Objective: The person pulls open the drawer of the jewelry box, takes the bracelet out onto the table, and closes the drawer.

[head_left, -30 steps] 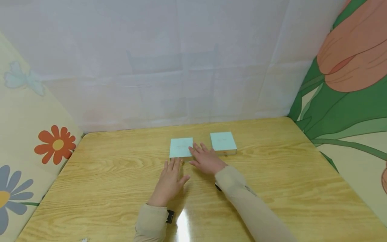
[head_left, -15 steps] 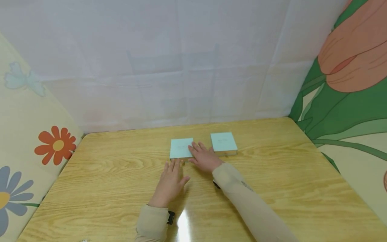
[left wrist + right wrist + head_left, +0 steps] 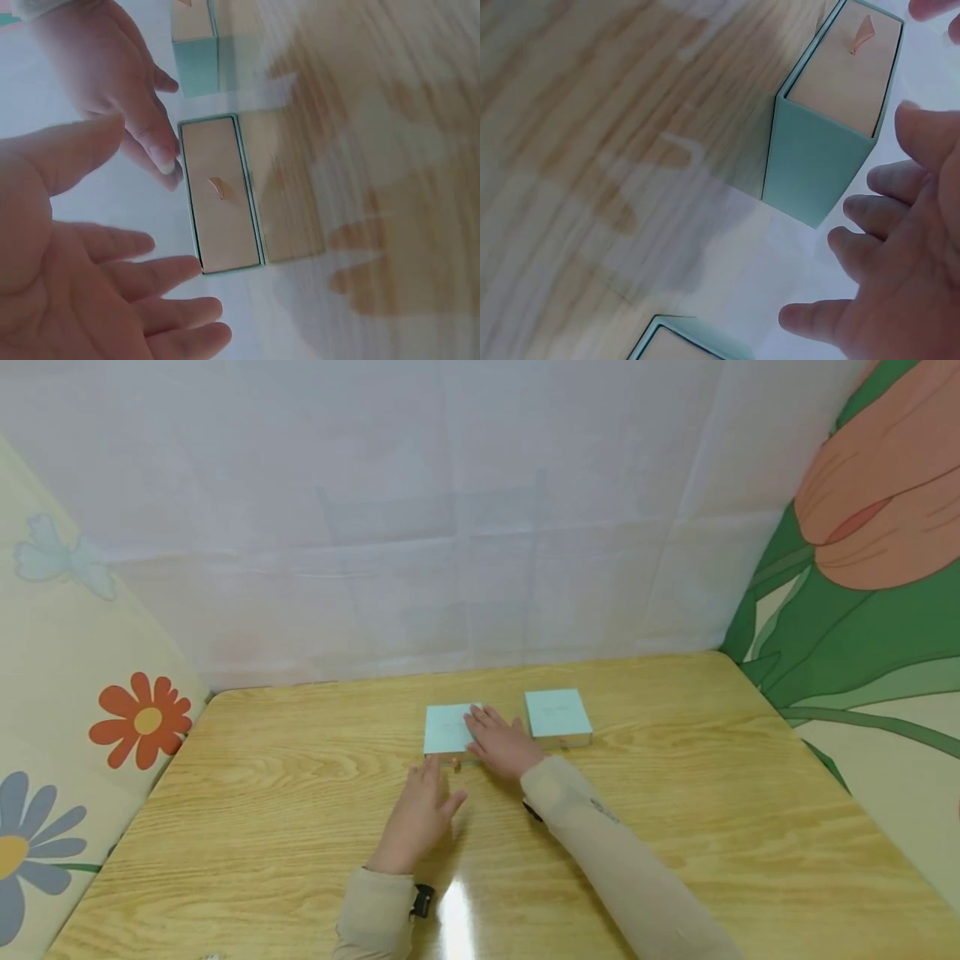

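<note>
Two mint-green drawer boxes with peach fronts stand on the table. My right hand [image 3: 501, 745] has its straight fingers over the right part of the left drawer box [image 3: 447, 729]; whether they press on it I cannot tell. My left hand [image 3: 416, 818] is at that box's front left corner, fingers extended and thumb spread. A small ribbon pull [image 3: 217, 187] sticks out of its drawer front [image 3: 225, 232]. To the right of my right hand stands the other drawer box [image 3: 558, 712], set slightly farther back and apart from the first. Neither hand grips anything.
The wood-grain table [image 3: 270, 827] reaches back to a pale cloth wall [image 3: 375, 527]. Flower-printed panels [image 3: 877, 693] stand along both sides. A tiny white object [image 3: 210, 957] lies at the front left edge.
My right hand has moved a little left over the left box, and its fingers lie closer together. My left hand has barely moved. Both boxes look still on the table.
</note>
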Demonstrator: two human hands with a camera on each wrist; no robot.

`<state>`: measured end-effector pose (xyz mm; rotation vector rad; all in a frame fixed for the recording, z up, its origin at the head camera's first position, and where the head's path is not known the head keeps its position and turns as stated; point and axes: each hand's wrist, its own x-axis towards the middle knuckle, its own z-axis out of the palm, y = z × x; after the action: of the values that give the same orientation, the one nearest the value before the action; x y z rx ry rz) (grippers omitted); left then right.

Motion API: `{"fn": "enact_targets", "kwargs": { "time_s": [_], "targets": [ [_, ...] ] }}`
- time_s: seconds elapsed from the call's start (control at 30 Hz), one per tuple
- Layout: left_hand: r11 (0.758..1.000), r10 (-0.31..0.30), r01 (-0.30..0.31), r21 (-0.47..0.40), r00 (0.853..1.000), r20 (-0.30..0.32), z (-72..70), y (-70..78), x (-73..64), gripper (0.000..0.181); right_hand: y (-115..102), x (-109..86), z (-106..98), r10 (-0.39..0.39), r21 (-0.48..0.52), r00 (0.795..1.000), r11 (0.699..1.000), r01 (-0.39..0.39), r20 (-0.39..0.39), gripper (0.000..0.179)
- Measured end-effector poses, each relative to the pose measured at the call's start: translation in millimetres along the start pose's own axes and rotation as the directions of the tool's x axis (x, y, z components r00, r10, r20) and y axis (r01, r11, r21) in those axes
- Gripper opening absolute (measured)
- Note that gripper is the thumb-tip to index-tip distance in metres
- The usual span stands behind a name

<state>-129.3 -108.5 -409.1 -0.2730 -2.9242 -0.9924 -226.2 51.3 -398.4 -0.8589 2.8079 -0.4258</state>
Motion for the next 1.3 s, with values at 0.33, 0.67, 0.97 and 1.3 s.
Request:
{"fn": "enact_targets", "kwargs": {
  "time_s": [0.33, 0.67, 0.97, 1.3],
  "targets": [
    [0.957, -0.142, 0.138, -0.255, 0.990, 0.003, -2.6, 4.2, 3.3, 0.060, 2.5, 6.6, 3.2, 0.007, -0.013, 1.000, 1.000, -0.006, 0.022, 0.055],
    [0.862, -0.288, 0.251, -0.440, 0.958, -0.018, -4.3, 5.6, 14.8, 0.047, 5.3, 10.3, 5.5, -0.003, -0.045, 0.999, 0.999, 0.004, 0.038, 0.055],
    [0.741, -0.352, 0.326, -0.587, 0.933, 0.075, -6.7, 0.2, 24.5, 0.042, 6.0, 14.0, 3.8, 0.006, -0.012, 0.998, 1.000, -0.006, 0.058, 0.055],
    [0.599, -0.381, 0.394, -0.697, 0.906, 0.184, -0.7, -7.5, 32.2, 0.038, 7.3, 14.9, 6.0, 0.006, -0.040, 0.999, 0.999, -0.004, 0.054, 0.055]
  ]
}}
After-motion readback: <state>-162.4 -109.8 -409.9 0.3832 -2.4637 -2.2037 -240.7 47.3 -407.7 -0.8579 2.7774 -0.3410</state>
